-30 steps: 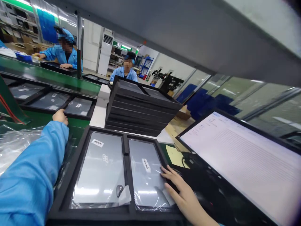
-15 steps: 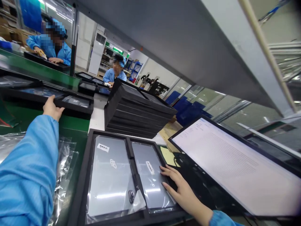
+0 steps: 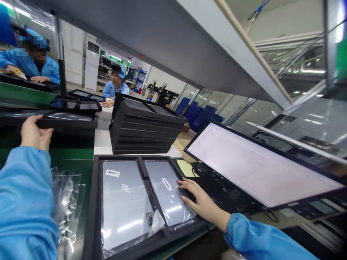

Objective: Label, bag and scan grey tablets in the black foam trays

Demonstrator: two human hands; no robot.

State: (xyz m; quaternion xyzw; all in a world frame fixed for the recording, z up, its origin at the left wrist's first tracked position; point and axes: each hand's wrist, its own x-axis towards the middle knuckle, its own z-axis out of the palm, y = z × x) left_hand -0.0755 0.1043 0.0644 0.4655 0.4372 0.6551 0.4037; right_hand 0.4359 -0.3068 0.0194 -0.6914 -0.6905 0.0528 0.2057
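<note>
A black tray lies in front of me with two grey tablets in clear film. The larger tablet is in its left compartment, and the narrower one is in the right. Each bears a white barcode label. My right hand rests at the right edge of the narrower tablet, fingers stretched and apart. At the far left, my left hand grips the front edge of another black tray, which holds film-wrapped devices. Its fingertips are partly hidden over the rim.
Black trays stand stacked behind the near tray. A monitor leans at the right beside a yellow note. Clear plastic bags lie on the green bench. A shelf hangs overhead. Two co-workers in blue sit opposite.
My view has swung to the right. The tray in my left hand now shows more of its dark front side and looks raised. My right hand stays on the narrower tablet's edge.
</note>
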